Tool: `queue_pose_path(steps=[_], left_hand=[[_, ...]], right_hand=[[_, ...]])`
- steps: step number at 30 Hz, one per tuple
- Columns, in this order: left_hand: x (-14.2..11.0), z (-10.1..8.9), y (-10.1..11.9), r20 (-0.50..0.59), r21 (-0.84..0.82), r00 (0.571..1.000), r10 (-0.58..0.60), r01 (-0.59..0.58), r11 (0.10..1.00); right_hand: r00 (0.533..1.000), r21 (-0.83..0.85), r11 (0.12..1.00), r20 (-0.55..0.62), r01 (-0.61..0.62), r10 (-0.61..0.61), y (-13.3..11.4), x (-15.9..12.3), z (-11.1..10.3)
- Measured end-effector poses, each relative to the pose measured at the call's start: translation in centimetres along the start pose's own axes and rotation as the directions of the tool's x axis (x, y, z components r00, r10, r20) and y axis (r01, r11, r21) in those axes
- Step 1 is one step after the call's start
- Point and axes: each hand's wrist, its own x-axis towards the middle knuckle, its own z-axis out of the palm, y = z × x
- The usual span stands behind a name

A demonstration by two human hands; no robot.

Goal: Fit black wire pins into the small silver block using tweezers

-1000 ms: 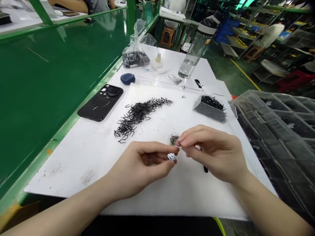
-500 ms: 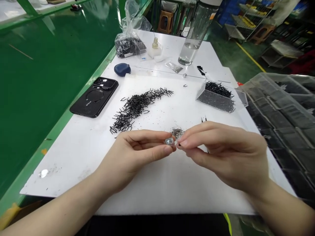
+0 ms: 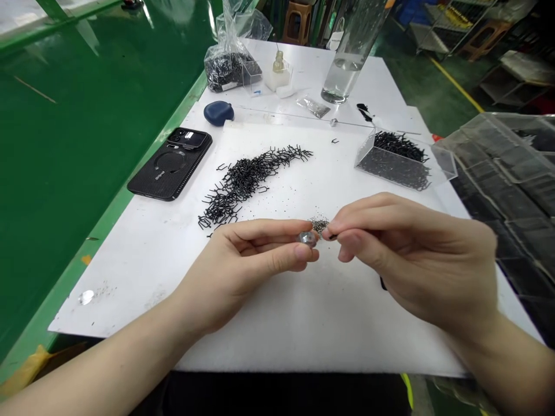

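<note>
My left hand [image 3: 247, 260] pinches a small silvery metal part [image 3: 307, 237] between thumb and forefinger, just above the white foam sheet [image 3: 281, 323]. My right hand [image 3: 411, 260] is closed in a pinch right beside it, holding a tiny dark piece [image 3: 332, 236] against the silvery part. Directly behind the fingertips lies a little heap of fine grey specks [image 3: 319, 223]. A long pile of small black wire clips [image 3: 249, 179] stretches across the sheet beyond my left hand.
A clear box of black clips [image 3: 396, 163] sits at the right rear. A black phone [image 3: 171, 163], a blue case [image 3: 218, 112], a bag of clips [image 3: 229, 66], a small glue bottle [image 3: 278, 65] and a water bottle [image 3: 349, 63] stand farther back. Clear compartment trays [image 3: 511, 167] are at right, a green bench wall [image 3: 87, 115] at left.
Both hands have lifted slightly and stayed together, the silvery part turning in my left fingers. The view has tilted down and nearer the table.
</note>
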Motion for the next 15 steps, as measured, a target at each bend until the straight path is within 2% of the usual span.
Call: queue_pose_path(steps=[3, 6, 10, 15], left_hand=[[0.16, 0.07, 0.0, 0.008, -0.004, 1.0, -0.008, 0.008, 1.0], [0.3, 0.07, -0.06, 0.026, -0.041, 1.0, -0.011, 0.012, 0.999], [0.33, 0.13, -0.04, 0.029, -0.07, 0.999, -0.018, 0.02, 0.997], [0.28, 0.18, 0.04, 0.018, -0.071, 1.0, -0.023, 0.024, 0.997]], right_hand=[[0.998, 0.002, 1.0, -0.052, -0.025, 0.025, -0.3, 0.02, 0.23], [0.994, -0.071, 0.997, -0.109, -0.04, 0.032, -0.69, -0.15, 0.43], [0.996, -0.133, 0.991, -0.084, -0.028, 0.017, -0.75, -0.38, 0.44], [0.996, -0.065, 0.998, -0.084, 0.005, -0.011, -0.38, -0.16, 0.38]])
